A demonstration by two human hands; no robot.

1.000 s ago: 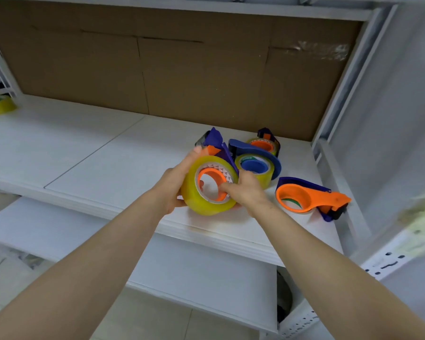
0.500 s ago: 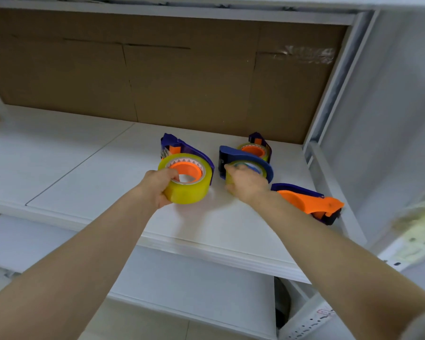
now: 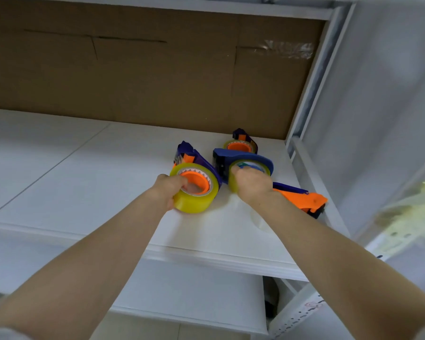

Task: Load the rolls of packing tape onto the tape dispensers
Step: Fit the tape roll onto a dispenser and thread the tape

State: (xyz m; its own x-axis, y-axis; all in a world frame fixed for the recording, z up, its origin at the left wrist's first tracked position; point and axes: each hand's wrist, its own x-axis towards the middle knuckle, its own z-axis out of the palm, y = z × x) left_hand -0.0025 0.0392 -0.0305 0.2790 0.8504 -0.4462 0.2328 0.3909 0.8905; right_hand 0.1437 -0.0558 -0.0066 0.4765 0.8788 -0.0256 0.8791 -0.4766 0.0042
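Note:
A yellow tape roll (image 3: 196, 201) sits on the orange hub of a blue dispenser (image 3: 192, 155) lying flat on the white shelf (image 3: 84, 182). My left hand (image 3: 171, 190) grips this roll at its near left side, thumb inside the hub. To its right, my right hand (image 3: 250, 186) covers a second yellow roll (image 3: 252, 166) loaded in a blue dispenser (image 3: 243, 155). Behind stands a third loaded dispenser (image 3: 241, 144). An orange and blue dispenser (image 3: 304, 201) without a roll lies at the right, partly under my right wrist.
A brown cardboard back panel (image 3: 145, 77) closes the shelf behind. A white metal upright (image 3: 312, 94) and rail bound the right side. A lower white shelf (image 3: 182, 295) lies beneath. The shelf's left half is bare white board.
The loaded dispenser went from held up in both hands to lying flat on the shelf under my left hand. My right hand moved right onto the second roll.

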